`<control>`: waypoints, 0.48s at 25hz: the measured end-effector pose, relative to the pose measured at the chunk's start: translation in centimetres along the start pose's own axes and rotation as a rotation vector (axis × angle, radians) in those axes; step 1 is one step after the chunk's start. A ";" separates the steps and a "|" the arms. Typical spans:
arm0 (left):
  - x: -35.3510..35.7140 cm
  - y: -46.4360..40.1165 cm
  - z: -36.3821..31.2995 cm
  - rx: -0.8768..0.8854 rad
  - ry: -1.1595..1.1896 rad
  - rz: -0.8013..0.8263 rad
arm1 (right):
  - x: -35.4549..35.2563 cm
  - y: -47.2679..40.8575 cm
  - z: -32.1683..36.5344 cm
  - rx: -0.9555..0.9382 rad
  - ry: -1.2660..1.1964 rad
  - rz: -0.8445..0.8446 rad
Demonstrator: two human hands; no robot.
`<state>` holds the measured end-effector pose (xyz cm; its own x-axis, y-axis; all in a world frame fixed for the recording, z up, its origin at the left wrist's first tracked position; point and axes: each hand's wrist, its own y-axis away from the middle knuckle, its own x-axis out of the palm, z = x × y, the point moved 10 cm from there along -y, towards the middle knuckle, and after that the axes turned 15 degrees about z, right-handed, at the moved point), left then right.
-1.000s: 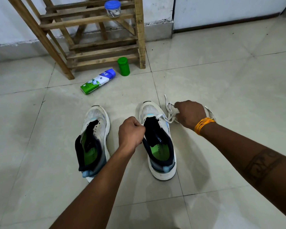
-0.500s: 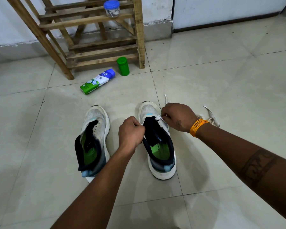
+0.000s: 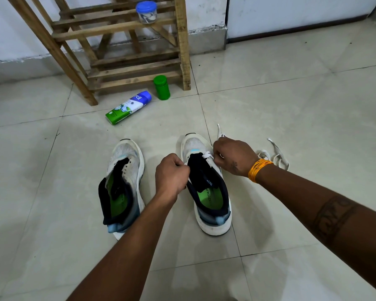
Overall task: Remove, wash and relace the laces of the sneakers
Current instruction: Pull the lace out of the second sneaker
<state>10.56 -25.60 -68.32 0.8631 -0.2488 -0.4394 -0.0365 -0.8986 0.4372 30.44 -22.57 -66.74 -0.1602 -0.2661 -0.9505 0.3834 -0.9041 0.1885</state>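
Note:
Two white sneakers with green insoles stand on the tiled floor. The left sneaker (image 3: 123, 183) has no lace in it and leans a little to the left. At the right sneaker (image 3: 206, 192), my left hand (image 3: 172, 173) grips the left edge of the upper near the tongue. My right hand (image 3: 234, 155) pinches the white lace (image 3: 207, 155) at the lowest eyelets, near the toe. The loose rest of the lace (image 3: 276, 153) lies on the floor behind my right wrist.
A wooden rack (image 3: 126, 55) stands against the back wall with a blue-lidded jar (image 3: 146, 11) on a shelf. A green bottle (image 3: 161, 87) stands in front of the rack, and beside it lies a white-and-green bottle (image 3: 128, 107).
My right hand has come back left from the floor beside the shoe to the eyelets near the toe. The loose lace now trails behind the wrist. My left hand has stayed put.

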 end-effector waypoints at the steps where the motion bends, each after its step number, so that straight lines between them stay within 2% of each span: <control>1: 0.0 0.0 0.2 -0.006 0.013 0.003 | 0.1 0.2 -0.3 -0.001 -0.027 -0.003; 4: -0.1 -0.1 0.3 -0.008 0.019 0.000 | -0.7 0.8 0.1 -0.062 -0.134 -0.050; 9: 0.0 -0.1 0.2 -0.008 -0.012 -0.005 | -0.8 -0.1 1.8 -0.135 -0.066 -0.009; 12: -0.2 0.0 0.5 -0.022 0.000 -0.017 | -0.9 0.1 -0.5 0.029 -0.006 -0.061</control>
<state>10.12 -25.71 -68.58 0.8635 -0.2338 -0.4469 -0.0110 -0.8946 0.4468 31.05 -22.30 -66.01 -0.1880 -0.2116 -0.9591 0.3465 -0.9280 0.1368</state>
